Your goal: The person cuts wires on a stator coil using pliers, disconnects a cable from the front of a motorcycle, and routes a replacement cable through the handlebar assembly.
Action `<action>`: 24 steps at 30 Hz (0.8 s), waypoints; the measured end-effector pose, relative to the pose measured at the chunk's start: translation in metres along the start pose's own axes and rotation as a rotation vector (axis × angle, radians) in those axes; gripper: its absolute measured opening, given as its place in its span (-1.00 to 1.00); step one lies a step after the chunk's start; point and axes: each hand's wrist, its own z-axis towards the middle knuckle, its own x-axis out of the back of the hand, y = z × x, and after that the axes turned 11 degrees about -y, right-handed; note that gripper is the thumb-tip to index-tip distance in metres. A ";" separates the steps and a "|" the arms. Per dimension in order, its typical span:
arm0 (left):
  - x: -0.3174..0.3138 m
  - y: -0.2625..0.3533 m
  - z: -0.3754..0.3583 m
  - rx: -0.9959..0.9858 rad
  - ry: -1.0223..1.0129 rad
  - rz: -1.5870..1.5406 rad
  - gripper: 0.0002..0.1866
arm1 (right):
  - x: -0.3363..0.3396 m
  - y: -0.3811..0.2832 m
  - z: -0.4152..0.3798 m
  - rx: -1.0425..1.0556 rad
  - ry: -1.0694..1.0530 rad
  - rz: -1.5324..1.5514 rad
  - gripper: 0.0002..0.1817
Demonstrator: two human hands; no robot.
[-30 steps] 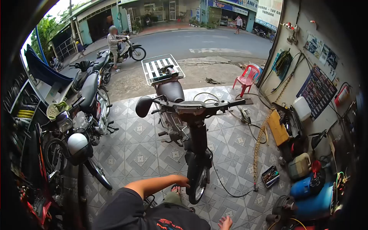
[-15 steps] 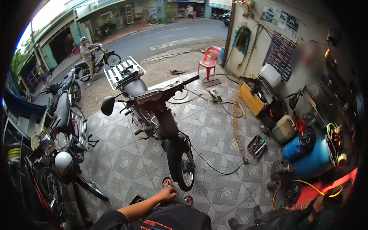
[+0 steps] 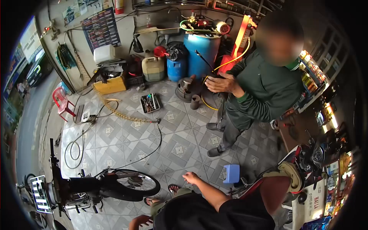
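Note:
My right hand (image 3: 190,178) is held out over the tiled floor beyond my lap, fingers loosely extended, with nothing visible in it. My left hand (image 3: 142,221) is low at the bottom edge beside my leg, its fingers apart and partly cut off by the frame. The nearest thing to both hands is the front wheel (image 3: 135,184) of a motorbike (image 3: 86,186), left of my sandalled feet. A co-worker in a dark green jacket (image 3: 264,88) stands across from me, both hands (image 3: 224,83) around a dark object I cannot make out.
A blue plastic stool (image 3: 231,173) is right of my right hand. A tool tray (image 3: 150,103), air hose (image 3: 122,115), jerrycan (image 3: 153,69) and blue drums (image 3: 201,53) line the wall side. A red chair (image 3: 63,101) stands by the street; more motorbikes and shelves are at right.
My view has swung right, bringing the co-worker, shelves and stool into sight. My left hand was on my knee and is now lower beside my leg; my right hand has come into view.

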 end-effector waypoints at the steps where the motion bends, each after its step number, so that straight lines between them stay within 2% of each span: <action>1: 0.029 -0.014 0.047 0.020 0.044 0.149 -0.56 | 0.001 0.001 0.003 -0.001 0.008 0.010 -0.64; 3: 0.076 -0.028 0.116 0.082 0.136 0.446 -0.55 | -0.001 0.010 0.013 0.057 -0.036 -0.097 -0.64; 5: 0.092 -0.016 0.120 -0.321 0.494 0.305 -0.54 | -0.006 0.020 0.012 0.084 -0.050 -0.140 -0.61; 6: 0.071 0.015 0.078 -0.420 0.395 -0.226 -0.55 | -0.005 0.026 0.003 0.035 0.003 -0.070 -0.62; 7: 0.034 0.069 -0.001 -0.512 0.339 -0.767 -0.56 | -0.002 0.034 -0.007 -0.016 0.054 -0.003 -0.62; 9: 0.031 0.081 -0.008 -0.585 0.301 -0.736 -0.57 | 0.008 0.057 -0.019 -0.069 0.111 0.065 -0.60; 11: 0.031 0.085 -0.008 -0.735 0.234 -0.688 -0.60 | 0.017 0.090 -0.028 -0.199 0.018 -0.130 -0.52; 12: 0.031 0.083 -0.008 -0.735 0.232 -0.686 -0.60 | 0.020 0.114 -0.027 -0.246 0.039 -0.163 -0.52; 14: 0.033 0.069 -0.005 -0.575 0.272 -0.592 -0.52 | 0.028 0.138 -0.034 -0.294 0.055 -0.199 -0.51; 17: 0.034 0.025 0.012 -0.415 0.302 -0.577 -0.50 | 0.031 0.145 -0.066 -0.443 0.043 0.063 -0.52; 19: 0.033 -0.004 0.031 -0.278 0.325 -0.623 -0.52 | 0.024 0.138 -0.077 -0.433 0.069 0.098 -0.53; 24: 0.010 -0.036 0.045 -0.276 0.280 -0.685 -0.48 | 0.018 0.113 -0.067 -0.349 0.134 0.128 -0.52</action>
